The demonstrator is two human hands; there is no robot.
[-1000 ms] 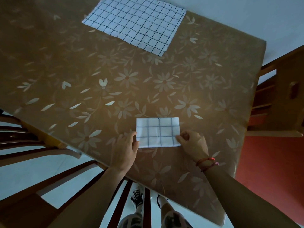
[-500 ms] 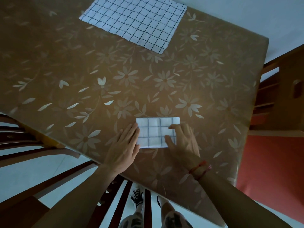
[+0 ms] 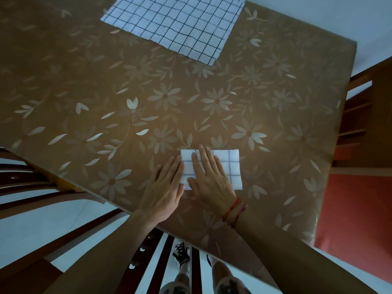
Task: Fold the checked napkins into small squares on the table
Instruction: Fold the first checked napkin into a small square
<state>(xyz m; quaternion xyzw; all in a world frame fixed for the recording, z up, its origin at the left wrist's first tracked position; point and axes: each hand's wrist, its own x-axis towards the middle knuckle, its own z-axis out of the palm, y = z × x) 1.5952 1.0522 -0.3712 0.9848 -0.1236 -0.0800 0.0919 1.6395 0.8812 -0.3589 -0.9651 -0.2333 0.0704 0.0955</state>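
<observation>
the folded napkin point(image 3: 231, 166), a small white rectangle with thin dark checks, lies flat near the near edge of the table point(image 3: 84, 81), a little right of the middle. the right hand point(image 3: 209, 181) is spread flat on top of its left half, fingers straight and close together, palm down, with the fingertips reaching the napkin's far edge; it grips nothing, only presses. a red cord bracelet point(image 3: 233, 211) sits on that wrist. the left hand point(image 3: 164, 187) lies just beside it, also flat with straight fingers, resting on the table with its fingers against the napkin's left edge, holding nothing. the right part of the napkin shows bare, its near right corner showing stacked layers. well apart, at the far side of the table, a second checked napkin point(image 3: 176, 24) lies spread open and flat, larger, set at an angle and cut off by the top of the view. the table wears a brown cloth with pale flower and leaf prints. below its near edge are the dark wooden slats of a chair point(image 3: 63, 240) and the person's shoes point(image 3: 181, 254) on a pale floor. to the right stands wooden furniture point(image 3: 371, 102) above a red surface point(image 3: 356, 209).
</observation>
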